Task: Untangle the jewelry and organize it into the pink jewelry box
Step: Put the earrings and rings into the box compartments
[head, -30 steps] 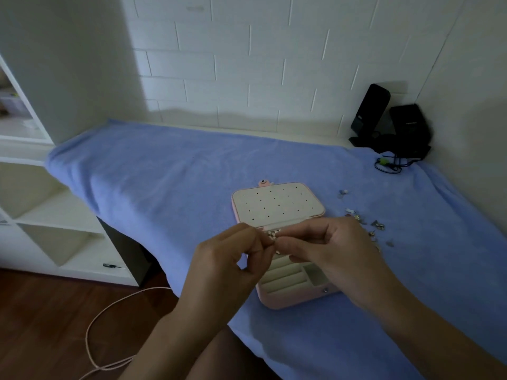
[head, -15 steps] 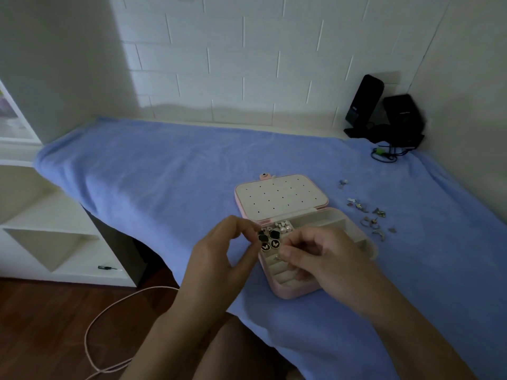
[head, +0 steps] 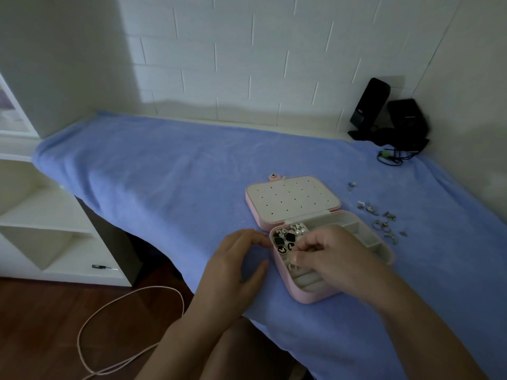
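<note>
the pink jewelry box (head: 315, 296) is seen lying open on the blue towel (head: 164, 174) spread over the table, toward the near edge and right of the middle. its lid (head: 292, 200) is laid back flat toward the far edge, with the pale inner panel, dotted with small holes, turned up. the tray is divided into compartments. in the far-left one, black earrings (head: 284, 241) and a few silvery pieces (head: 297, 229) are gathered. along the near side pale ring rolls (head: 307, 281) are set, and a small silver ring (head: 293, 267) is lodged at their far end.

the left hand (head: 236, 259) is rested on the towel just beside the box's left side, its fingers loosely curved and nothing held. its fingertips lie close to the box's rim, and contact cannot be told. the right hand (head: 332, 256) is held over the middle of the tray, fingers curled down, with thumb and forefinger close together just above the silver ring. whether anything is pinched between them cannot be told, as the tips are blurred.

loose jewelry (head: 381, 219) is scattered on the towel to the right of the box, apart from it, toward the right edge. at the far right corner two black devices (head: 389, 119) are propped by the wall, with a dark cable (head: 392, 159) in front. left of the table white shelves (head: 41, 215) are seen, with a small screwdriver (head: 103, 267) on the lowest one. a pale cord (head: 162, 287) is looped on the wooden floor.
</note>
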`<move>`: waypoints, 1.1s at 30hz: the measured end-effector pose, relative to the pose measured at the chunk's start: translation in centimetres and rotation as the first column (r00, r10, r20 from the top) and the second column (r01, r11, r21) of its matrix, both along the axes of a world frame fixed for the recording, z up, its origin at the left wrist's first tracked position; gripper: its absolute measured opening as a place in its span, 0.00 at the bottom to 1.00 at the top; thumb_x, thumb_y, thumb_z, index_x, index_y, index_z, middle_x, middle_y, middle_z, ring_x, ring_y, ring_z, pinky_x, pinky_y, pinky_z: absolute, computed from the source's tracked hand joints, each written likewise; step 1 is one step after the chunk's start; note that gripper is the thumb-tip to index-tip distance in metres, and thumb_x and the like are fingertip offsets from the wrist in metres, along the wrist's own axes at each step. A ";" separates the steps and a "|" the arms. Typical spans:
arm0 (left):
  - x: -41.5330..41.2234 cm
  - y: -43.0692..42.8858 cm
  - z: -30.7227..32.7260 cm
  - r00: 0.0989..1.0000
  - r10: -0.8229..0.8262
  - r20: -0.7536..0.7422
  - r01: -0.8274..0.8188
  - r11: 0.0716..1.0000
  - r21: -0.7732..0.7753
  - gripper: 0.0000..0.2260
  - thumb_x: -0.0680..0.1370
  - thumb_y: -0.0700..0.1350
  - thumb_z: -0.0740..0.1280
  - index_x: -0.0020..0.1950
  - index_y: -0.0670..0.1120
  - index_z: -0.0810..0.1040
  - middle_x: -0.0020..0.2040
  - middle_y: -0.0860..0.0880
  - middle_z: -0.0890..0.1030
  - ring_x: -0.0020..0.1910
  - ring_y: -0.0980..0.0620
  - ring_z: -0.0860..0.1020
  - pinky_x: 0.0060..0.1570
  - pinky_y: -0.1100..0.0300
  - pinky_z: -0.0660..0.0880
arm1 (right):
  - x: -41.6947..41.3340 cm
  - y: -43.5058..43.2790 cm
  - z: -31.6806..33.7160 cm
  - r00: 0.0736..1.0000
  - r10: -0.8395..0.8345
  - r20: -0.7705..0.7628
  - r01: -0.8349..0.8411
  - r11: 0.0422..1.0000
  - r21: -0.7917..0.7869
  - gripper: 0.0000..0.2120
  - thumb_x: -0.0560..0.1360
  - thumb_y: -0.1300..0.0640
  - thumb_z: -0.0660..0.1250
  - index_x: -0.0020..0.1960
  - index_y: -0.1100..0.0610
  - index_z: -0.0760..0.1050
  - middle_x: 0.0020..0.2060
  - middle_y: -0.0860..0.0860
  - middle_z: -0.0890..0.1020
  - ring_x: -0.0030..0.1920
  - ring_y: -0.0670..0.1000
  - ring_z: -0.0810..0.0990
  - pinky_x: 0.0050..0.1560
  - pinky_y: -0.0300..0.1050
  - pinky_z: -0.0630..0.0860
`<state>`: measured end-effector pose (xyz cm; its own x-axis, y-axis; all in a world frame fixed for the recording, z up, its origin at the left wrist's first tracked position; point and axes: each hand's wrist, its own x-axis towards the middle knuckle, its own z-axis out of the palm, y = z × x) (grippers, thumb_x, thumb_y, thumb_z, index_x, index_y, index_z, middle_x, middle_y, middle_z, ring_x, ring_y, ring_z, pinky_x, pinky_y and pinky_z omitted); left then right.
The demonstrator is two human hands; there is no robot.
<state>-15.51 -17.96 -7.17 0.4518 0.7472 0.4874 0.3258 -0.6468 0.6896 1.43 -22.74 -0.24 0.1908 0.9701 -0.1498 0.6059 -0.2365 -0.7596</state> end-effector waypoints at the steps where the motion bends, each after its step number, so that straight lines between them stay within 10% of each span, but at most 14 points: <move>1: 0.0 0.0 0.0 1.000 0.001 0.000 -0.001 1.000 0.004 0.10 0.73 0.50 0.62 0.54 0.60 0.71 0.57 0.65 0.73 0.58 0.67 0.71 0.55 0.76 0.64 | -0.1 0.2 -0.1 1.000 -0.011 0.026 0.012 1.000 -0.003 0.06 0.71 0.57 0.71 0.36 0.57 0.80 0.34 0.55 0.84 0.40 0.55 0.83 0.50 0.54 0.79; 10: 0.2 0.0 -0.1 1.000 0.017 0.019 -0.017 1.000 -0.005 0.10 0.73 0.49 0.61 0.53 0.56 0.75 0.53 0.63 0.76 0.56 0.65 0.72 0.54 0.75 0.66 | -0.8 0.3 -0.4 0.989 -0.063 0.133 0.061 0.998 0.021 0.09 0.71 0.57 0.70 0.36 0.60 0.79 0.33 0.58 0.82 0.39 0.56 0.82 0.43 0.50 0.77; 18: 0.4 -0.1 -0.1 0.999 0.029 0.027 -0.029 1.000 -0.001 0.10 0.73 0.50 0.61 0.53 0.56 0.75 0.53 0.63 0.77 0.56 0.64 0.73 0.54 0.74 0.66 | -1.3 -0.5 -0.5 0.990 -0.141 0.023 0.136 0.980 0.149 0.10 0.67 0.60 0.74 0.31 0.51 0.77 0.18 0.40 0.73 0.22 0.38 0.71 0.27 0.29 0.64; 33: 1.7 -0.4 0.8 0.995 0.078 0.067 -0.075 0.996 -0.046 0.05 0.74 0.55 0.59 0.45 0.62 0.74 0.53 0.63 0.76 0.57 0.63 0.73 0.55 0.71 0.68 | -0.5 -0.8 -0.8 0.979 -0.034 0.199 -0.009 0.977 0.214 0.08 0.74 0.55 0.68 0.40 0.59 0.82 0.30 0.52 0.81 0.35 0.50 0.79 0.40 0.48 0.75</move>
<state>-13.84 -18.31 -6.35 0.3594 0.7994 0.4814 0.3241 -0.5907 0.7389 0.98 -23.53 -1.03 0.2081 0.9727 0.1025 0.7489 -0.0910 -0.6564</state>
